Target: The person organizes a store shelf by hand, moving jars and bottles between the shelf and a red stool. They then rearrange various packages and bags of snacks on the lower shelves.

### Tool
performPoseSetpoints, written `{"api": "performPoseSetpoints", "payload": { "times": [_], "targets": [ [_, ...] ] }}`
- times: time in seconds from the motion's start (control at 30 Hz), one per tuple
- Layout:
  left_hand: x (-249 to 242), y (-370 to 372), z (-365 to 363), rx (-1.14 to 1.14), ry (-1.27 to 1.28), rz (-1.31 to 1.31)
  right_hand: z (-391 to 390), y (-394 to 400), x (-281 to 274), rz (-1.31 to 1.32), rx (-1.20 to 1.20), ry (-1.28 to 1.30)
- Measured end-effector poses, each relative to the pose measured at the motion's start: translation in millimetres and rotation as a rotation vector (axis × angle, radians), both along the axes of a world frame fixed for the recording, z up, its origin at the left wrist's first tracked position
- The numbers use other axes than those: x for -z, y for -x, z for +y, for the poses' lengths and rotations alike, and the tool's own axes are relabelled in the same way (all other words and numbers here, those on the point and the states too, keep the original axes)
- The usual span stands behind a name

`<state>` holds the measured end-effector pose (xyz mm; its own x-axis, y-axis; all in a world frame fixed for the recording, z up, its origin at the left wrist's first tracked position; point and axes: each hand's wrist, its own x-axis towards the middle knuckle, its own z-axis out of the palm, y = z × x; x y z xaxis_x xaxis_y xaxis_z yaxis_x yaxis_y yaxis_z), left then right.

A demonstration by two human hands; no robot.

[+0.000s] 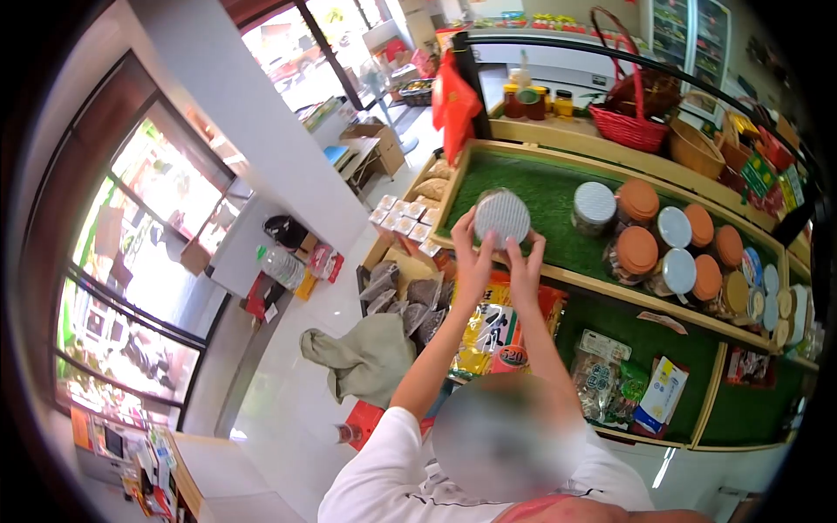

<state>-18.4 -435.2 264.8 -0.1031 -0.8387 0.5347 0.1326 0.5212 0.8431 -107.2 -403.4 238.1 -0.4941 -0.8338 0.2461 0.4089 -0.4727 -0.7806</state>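
Observation:
Both of my hands are closed around a jar with a round, ridged whitish lid, held over the left part of the green-lined upper shelf. My left hand grips its left side, and my right hand has its fingers against the lower right side. The lid faces me and hides most of the jar's body. Further right on that shelf stand several jars with orange lids and pale lids. Below my hands lies a yellow food packet on the lower level.
Wooden rims edge the shelf. Behind it are honey-coloured jars, a pink basket and a black rail. Small white boxes sit left of the shelf. Bagged goods fill part of the lower shelf; a grey-green cloth hangs left.

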Motion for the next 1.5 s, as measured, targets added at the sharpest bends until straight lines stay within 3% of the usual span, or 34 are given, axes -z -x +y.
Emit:
{"api": "performPoseSetpoints", "payload": {
  "times": [0.07, 0.23, 0.27, 0.33, 0.4, 0.53, 0.57, 0.6, 0.7, 0.8, 0.83, 0.93, 0.97, 1.07, 1.17, 1.27, 1.3, 1.4, 1.5],
  "targets": [
    [-15, -61, 34, 0.074, -0.152, 0.154, 22, -48, -10, 0.038, -0.07, -0.1],
    [34, -236, 111, -0.255, -0.022, 0.041, 85, -211, 1, 0.182, -0.337, -0.09],
    [47, -266, 131, -0.341, -0.019, 0.012, 92, -240, 27, 0.373, -0.325, -0.11],
    [90, -328, 173, -0.465, -0.148, 0.055, 117, -301, 55, 0.203, -0.58, -0.209],
    [139, -378, 217, -0.532, -0.287, 0.259, 149, -356, 91, 0.323, -0.669, -0.284],
    [225, -462, 319, -0.783, -0.474, 0.298, 217, -441, 203, 0.541, -0.967, -0.441],
    [234, -481, 345, -0.817, -0.583, 0.285, 236, -455, 203, 0.542, -1.076, -0.629],
    [245, -490, 368, -0.837, -0.694, 0.269, 251, -469, 203, 0.535, -1.165, -0.824],
    [322, -512, 418, -0.917, -0.842, 0.244, 289, -498, 271, 0.523, -1.242, -1.043],
    [370, -526, 441, -0.88, -1.016, 0.399, 303, -517, 329, 0.683, -1.287, -1.151],
    [344, -543, 437, -0.773, -1.237, 0.659, 305, -523, 357, 0.716, -1.302, -1.202],
    [431, -558, 447, -0.77, -1.207, 0.747, 302, -560, 399, 0.749, -1.33, -1.235],
    [440, -568, 443, -0.763, -1.262, 0.858, 299, -572, 414, 0.765, -1.377, -1.276],
    [520, -580, 437, -0.919, -1.117, 0.55, 290, -601, 477, 0.718, -1.446, -1.266],
    [577, -598, 436, -0.851, -1.239, 0.547, 284, -627, 504, 0.727, -1.401, -1.359],
    [582, -622, 428, -0.799, -1.404, 0.668, 289, -624, 539, 0.718, -1.48, -1.273],
    [590, -625, 431, -0.799, -1.312, 0.682, 288, -624, 535, 0.704, -1.477, -1.326],
    [582, -630, 433, -0.769, -1.372, 0.569, 285, -613, 520, 0.7, -1.46, -1.338],
    [557, -629, 446, -0.746, -1.481, 0.52, 290, -582, 514, 0.945, -1.517, -1.232]
  ]
}}
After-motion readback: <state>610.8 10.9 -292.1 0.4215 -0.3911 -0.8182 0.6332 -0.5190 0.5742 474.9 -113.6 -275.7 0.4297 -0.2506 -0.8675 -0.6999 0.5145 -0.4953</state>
